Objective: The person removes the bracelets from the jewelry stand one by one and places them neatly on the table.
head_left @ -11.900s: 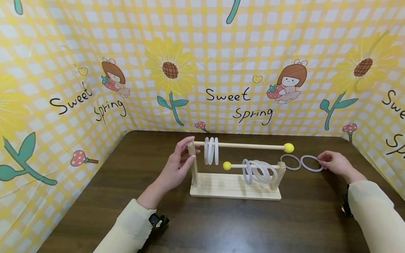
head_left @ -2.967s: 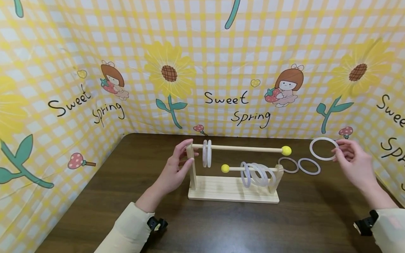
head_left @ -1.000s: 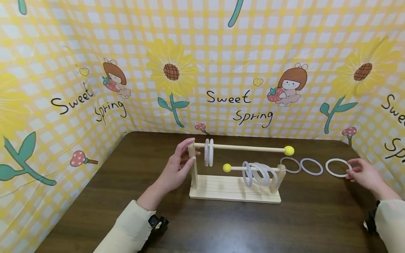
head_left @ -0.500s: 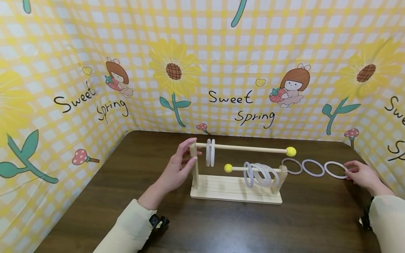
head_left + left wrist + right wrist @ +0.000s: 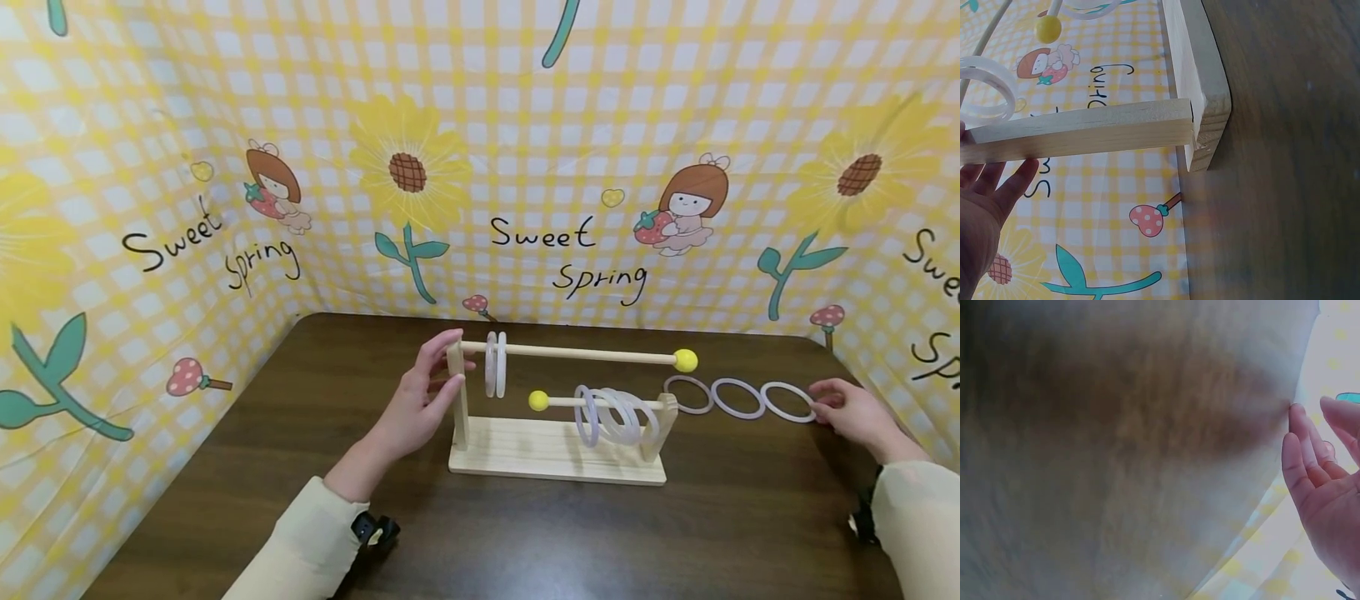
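My left hand (image 5: 420, 400) grips the top of the left upright of a light wooden stand (image 5: 555, 454), thumb on the near side. In the left wrist view, the fingers go behind that upright (image 5: 1110, 128). A white ring (image 5: 787, 418) lies flat on the table, and the fingers of my right hand (image 5: 862, 417) touch its right edge. The right wrist view shows those fingers fairly straight, the thumb apart. Left of it lie a lilac ring (image 5: 738, 415) and a duller mauve ring (image 5: 688, 410), in a row.
Two rings (image 5: 501, 367) hang on the stand's upper rod (image 5: 592, 354), which ends in a yellow ball (image 5: 686, 361). Several rings (image 5: 589, 417) hang on the lower rod, with a yellow ball (image 5: 538, 401) at its left tip. Behind the brown table (image 5: 525, 542) hangs checked cloth.
A white ring has come off the upper rod and been laid on the table. Over the last second my right hand slid it left, close to the lilac ring. My left hand stays put.
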`<state>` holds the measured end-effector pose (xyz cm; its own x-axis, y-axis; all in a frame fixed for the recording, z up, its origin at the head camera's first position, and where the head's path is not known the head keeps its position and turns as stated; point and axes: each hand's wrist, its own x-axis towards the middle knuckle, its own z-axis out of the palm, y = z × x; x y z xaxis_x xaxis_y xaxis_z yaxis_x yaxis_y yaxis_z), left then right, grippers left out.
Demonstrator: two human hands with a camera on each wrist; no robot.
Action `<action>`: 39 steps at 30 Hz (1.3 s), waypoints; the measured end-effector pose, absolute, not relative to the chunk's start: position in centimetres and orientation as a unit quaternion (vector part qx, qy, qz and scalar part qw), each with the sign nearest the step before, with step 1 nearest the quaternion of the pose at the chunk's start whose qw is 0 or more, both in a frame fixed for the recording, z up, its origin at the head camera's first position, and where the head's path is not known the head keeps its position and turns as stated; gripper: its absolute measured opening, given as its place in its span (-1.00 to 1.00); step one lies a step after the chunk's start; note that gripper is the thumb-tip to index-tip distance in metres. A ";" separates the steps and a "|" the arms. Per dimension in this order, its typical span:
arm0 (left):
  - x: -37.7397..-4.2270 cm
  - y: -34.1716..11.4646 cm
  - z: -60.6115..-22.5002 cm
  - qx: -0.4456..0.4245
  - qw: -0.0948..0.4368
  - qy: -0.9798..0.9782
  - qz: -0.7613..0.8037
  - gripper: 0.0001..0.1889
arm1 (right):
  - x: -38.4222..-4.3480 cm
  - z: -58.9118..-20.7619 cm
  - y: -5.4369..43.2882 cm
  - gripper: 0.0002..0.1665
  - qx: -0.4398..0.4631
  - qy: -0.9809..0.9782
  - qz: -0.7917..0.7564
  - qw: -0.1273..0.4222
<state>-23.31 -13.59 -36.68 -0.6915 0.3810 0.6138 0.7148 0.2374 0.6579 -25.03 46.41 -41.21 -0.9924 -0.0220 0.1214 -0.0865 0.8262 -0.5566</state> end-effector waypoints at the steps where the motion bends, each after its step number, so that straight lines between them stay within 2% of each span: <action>1: -23.3 -13.6 -36.7 -0.356 0.165 -0.769 -0.504 -0.41 | -25.1 -41.2 46.3 -0.70 0.031 -0.954 0.292 0.058; 7: -23.2 -13.6 -36.6 -0.355 0.166 -0.772 -0.501 -0.40 | -25.0 -40.4 45.6 -0.67 0.058 -0.953 0.285 0.088; 11: -23.2 -13.6 -36.5 -0.355 0.163 -0.773 -0.500 -0.41 | -24.8 -39.5 44.6 -0.67 0.082 -0.945 0.291 0.126; 15: -23.3 -13.7 -36.5 -0.355 0.163 -0.773 -0.499 -0.41 | -24.2 -38.4 43.2 -0.75 0.113 -0.919 0.340 0.162; 16: -23.3 -13.7 -36.6 -0.355 0.164 -0.773 -0.499 -0.41 | -24.0 -38.2 42.8 -0.73 0.119 -0.912 0.356 0.168; 20: -23.3 -13.7 -36.6 -0.352 0.165 -0.775 -0.497 -0.41 | -23.0 -36.8 41.1 -0.42 0.148 -0.884 0.404 0.183; 33: -23.4 -13.3 -36.5 -0.351 0.161 -0.771 -0.507 -0.42 | -19.6 -32.3 33.2 -0.34 0.220 -0.846 0.425 0.234; 39: -23.2 -13.4 -36.5 -0.343 0.156 -0.774 -0.508 -0.41 | -18.0 -30.4 29.1 -0.37 0.205 -0.824 0.454 0.269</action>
